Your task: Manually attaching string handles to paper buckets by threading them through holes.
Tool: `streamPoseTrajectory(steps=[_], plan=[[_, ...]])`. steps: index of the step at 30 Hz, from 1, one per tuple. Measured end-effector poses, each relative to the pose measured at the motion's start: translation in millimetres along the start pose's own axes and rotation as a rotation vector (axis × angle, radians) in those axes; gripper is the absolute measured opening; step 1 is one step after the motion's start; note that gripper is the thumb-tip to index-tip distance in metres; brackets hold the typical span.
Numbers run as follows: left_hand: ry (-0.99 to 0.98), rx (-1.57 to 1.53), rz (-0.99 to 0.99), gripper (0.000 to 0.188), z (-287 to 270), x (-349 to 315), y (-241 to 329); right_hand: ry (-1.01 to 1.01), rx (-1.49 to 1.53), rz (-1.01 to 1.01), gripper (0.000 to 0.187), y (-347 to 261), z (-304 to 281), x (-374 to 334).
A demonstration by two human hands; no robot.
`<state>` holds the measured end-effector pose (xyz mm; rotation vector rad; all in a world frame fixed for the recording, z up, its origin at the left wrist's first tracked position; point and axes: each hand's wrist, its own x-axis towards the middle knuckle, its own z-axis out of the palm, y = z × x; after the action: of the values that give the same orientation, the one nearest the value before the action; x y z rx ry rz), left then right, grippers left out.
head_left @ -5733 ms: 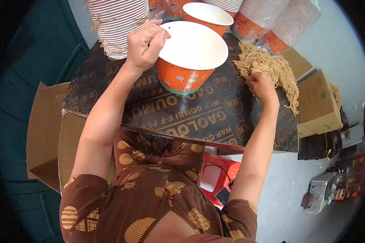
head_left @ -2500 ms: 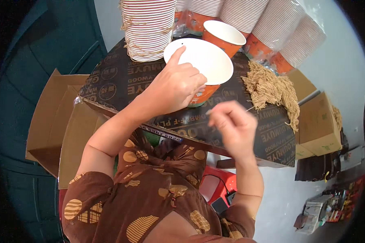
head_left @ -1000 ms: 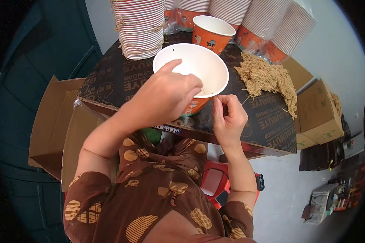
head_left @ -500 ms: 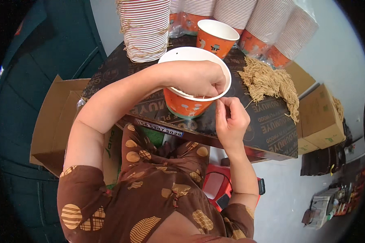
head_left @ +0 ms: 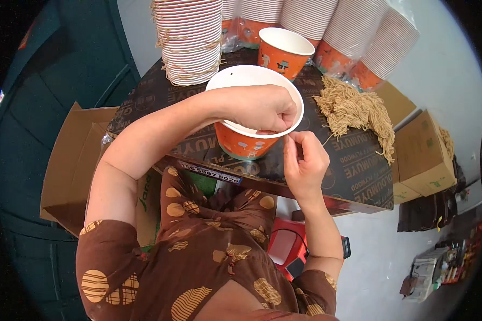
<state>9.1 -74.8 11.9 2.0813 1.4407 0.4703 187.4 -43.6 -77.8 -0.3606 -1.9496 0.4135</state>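
Orange paper bucket (head_left: 245, 144) near the table's (head_left: 353, 174) front edge, probably light, dentable, best held by its rim (head_left: 251, 134). Outside, my right hand (head_left: 306, 160) presses thumb to finger; left hand (head_left: 265, 107), inside, I can't tell.

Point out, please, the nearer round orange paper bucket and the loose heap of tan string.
Nearer round orange paper bucket (head_left: 245, 144): head view, printed outer wall.
Loose heap of tan string (head_left: 353, 108): head view, middle strands.
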Motion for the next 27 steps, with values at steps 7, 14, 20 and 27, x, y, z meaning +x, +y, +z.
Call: streamPoseTrajectory(steps=[7,14,20,27], plan=[[0.040,0.043,0.106,0.012,0.9,2.8,-4.2,-0.019,0.065,0.089,0.009,1.6,0.6,-3.2],[0.026,-0.022,0.016,0.010,-1.1,3.8,-4.4,-0.040,0.153,0.219,0.008,0.5,-1.6,-8.1],[0.026,-0.167,-0.063,0.010,-2.4,2.4,-3.4,-0.050,0.118,0.206,0.007,2.5,-5.5,-8.8],[-0.010,-0.168,-0.045,0.018,-8.9,-3.6,3.7,-0.026,0.107,0.178,0.006,-1.2,-4.1,-4.2]])
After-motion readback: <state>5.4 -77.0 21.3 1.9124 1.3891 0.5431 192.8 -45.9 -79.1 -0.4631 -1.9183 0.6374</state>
